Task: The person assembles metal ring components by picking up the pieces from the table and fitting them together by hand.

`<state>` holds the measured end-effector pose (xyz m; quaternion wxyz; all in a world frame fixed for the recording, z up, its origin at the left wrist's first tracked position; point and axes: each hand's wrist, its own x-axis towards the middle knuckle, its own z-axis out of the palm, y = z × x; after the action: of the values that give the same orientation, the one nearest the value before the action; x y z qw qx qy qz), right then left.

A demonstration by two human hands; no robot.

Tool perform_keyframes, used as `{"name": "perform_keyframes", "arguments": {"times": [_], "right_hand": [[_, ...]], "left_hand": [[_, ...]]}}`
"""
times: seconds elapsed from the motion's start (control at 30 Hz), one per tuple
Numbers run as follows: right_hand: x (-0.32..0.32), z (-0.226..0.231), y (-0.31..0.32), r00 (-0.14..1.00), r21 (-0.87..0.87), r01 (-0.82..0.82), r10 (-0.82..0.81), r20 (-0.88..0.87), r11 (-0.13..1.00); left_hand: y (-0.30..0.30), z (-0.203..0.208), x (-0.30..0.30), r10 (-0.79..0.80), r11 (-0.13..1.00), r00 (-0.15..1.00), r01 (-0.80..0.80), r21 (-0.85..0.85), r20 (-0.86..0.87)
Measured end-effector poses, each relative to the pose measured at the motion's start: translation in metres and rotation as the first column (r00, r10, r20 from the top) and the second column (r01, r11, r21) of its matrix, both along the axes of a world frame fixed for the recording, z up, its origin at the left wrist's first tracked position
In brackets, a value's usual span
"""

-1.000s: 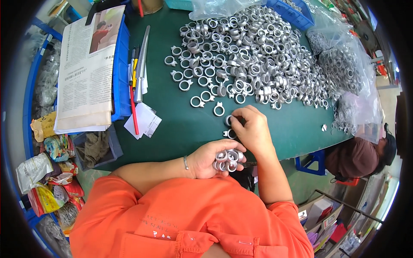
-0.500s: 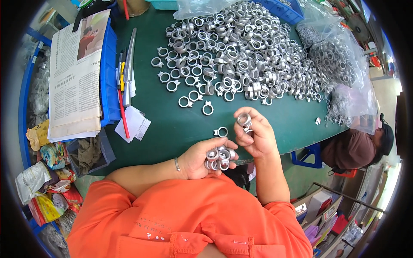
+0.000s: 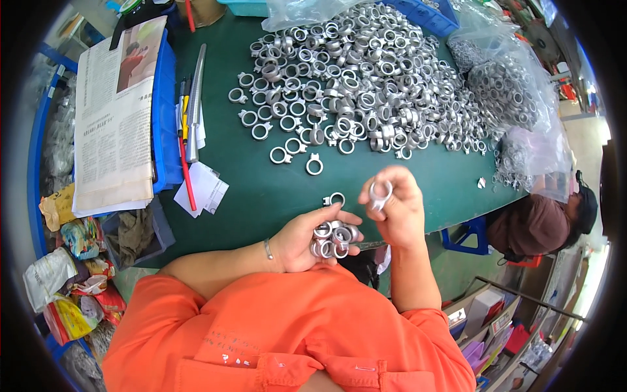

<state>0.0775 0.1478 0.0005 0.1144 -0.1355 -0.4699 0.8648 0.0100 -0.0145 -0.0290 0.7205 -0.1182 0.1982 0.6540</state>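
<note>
My left hand [image 3: 312, 240] cups several silver metal rings [image 3: 332, 238] in its palm, just above the green table's near edge. My right hand [image 3: 396, 209] is raised beside it and pinches one silver ring [image 3: 379, 193] between thumb and fingers. A single ring [image 3: 336, 198] lies on the green table [image 3: 261, 189] right in front of my left fingertips. A large heap of the same silver rings [image 3: 366, 91] spreads across the far half of the table.
Clear plastic bags of rings [image 3: 516, 98] sit at the right. A newspaper [image 3: 114, 124] lies on a blue bin at the left, with pens and a tool [image 3: 189, 117] and white paper scraps [image 3: 202, 188] beside it. Another person [image 3: 539, 225] crouches at the lower right.
My right hand has picked a ring off the table and lifted it up and to the right. My left hand stays cupped around its rings.
</note>
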Motion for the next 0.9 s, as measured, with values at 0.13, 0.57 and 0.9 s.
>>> {"name": "perform_keyframes", "arguments": {"times": [0.13, 0.57, 0.9], "right_hand": [[-0.002, 0.014, 0.006, 0.977, 0.725, -0.16, 0.214, 0.018, 0.67], [-0.008, -0.007, 0.012, 0.874, 0.192, -0.255, 0.141, 0.465, 0.948], [-0.003, -0.002, 0.0, 0.977, 0.227, -0.116, 0.07, 0.202, 0.967]], "left_hand": [[0.002, 0.001, 0.001, 0.004, 1.0, 0.999, -0.005, 0.029, 0.043], [-0.001, -0.002, 0.002, -0.057, 0.997, 0.998, 0.058, 0.054, -0.025], [0.001, -0.007, 0.001, -0.044, 0.998, 0.999, 0.043, 0.044, 0.023]]}}
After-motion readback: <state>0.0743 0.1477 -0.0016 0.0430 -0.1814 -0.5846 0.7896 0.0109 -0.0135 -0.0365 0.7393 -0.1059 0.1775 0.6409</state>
